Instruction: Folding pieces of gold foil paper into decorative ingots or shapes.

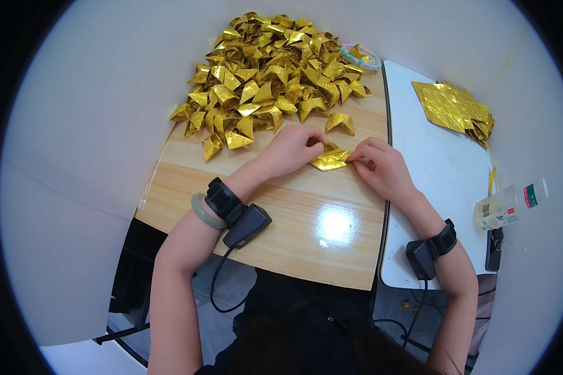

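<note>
A gold foil paper ingot point(331, 160), partly folded and shiny, is held just above the wooden table between my two hands. My left hand point(294, 150) pinches its left end, with fingers curled together. At its right end, my right hand point(381, 167) grips the edge between thumb and fingers. Just beyond them a single folded gold piece point(340, 123) rests on the wood. Behind it a large heap of folded gold paper ingots point(263, 75) spreads over the far part of the table.
The wooden table point(263, 225) adjoins a white table point(413, 231) on the right. Flat gold paper sheets point(450, 106) lie stacked there, near a clear plastic bottle point(507, 206) and a dark phone-like object point(494, 250). A pastel woven ring point(360, 56) sits beside the heap. Pale walls enclose both sides.
</note>
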The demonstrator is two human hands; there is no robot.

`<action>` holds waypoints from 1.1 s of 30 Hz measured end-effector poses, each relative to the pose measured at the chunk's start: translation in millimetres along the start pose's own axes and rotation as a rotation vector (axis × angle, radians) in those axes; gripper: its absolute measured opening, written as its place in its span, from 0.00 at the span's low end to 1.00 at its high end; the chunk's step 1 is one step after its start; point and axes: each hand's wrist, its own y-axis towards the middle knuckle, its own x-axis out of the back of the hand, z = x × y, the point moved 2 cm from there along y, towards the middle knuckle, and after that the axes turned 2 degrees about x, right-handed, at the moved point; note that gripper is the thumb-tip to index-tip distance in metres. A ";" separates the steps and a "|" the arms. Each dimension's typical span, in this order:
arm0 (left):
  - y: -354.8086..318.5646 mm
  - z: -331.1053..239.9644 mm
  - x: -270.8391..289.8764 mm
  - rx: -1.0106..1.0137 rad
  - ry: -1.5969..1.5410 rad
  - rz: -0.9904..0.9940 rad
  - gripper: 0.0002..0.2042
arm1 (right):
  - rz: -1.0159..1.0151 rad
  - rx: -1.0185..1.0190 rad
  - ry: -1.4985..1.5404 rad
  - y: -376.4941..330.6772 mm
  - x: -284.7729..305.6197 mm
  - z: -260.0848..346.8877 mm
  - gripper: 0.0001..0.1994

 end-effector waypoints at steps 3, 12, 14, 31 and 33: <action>-2.7 -9.2 0.8 -0.105 0.014 0.116 0.07 | -0.004 0.078 0.029 0.3 -0.5 -2.9 0.08; -1.0 -10.0 -3.0 -0.099 0.106 0.142 0.15 | -0.044 -0.031 -0.097 1.9 -9.3 -15.9 0.10; -2.5 -8.7 -6.3 -0.158 0.084 0.083 0.19 | -0.018 -0.052 -0.067 2.3 -10.2 -15.7 0.10; -0.6 -14.2 -5.7 -0.046 -0.270 0.261 0.15 | 0.125 -0.315 0.423 3.1 -10.2 3.2 0.10; -0.5 -9.7 -5.7 -0.086 -0.302 0.228 0.10 | 0.084 -0.303 0.359 4.7 -7.0 9.3 0.09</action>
